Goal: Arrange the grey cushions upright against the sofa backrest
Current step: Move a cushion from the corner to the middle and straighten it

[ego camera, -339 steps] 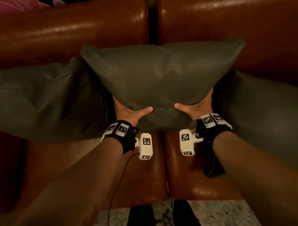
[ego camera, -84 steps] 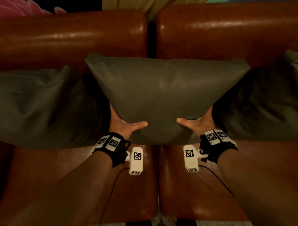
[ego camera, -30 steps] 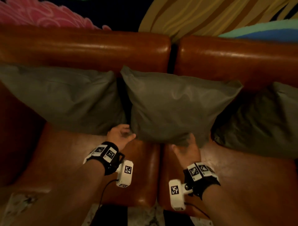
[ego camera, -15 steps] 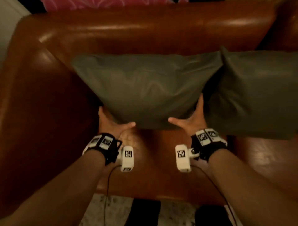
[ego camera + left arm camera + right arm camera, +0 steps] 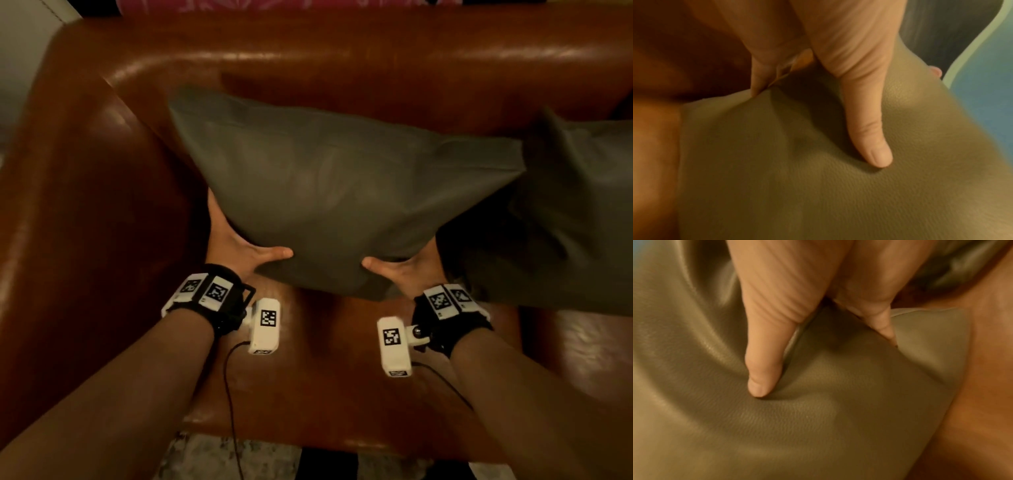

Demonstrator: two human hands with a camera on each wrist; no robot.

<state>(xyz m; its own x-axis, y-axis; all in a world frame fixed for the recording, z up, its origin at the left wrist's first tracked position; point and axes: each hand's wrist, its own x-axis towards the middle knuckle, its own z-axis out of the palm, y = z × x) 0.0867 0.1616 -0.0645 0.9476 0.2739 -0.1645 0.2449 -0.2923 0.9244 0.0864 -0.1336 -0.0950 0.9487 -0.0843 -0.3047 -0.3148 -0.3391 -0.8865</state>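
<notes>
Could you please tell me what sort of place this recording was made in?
Most likely a living room or lounge. A brown leather sofa with a padded armrest fills the view, grey cushions stand along its backrest, and stone-patterned flooring shows below the seat.

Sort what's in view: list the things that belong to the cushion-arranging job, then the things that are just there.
Part of the job:
held grey cushion
neighbouring grey cushion
sofa backrest
left hand
right hand

Just there:
sofa armrest
pink patterned fabric
speckled floor
</notes>
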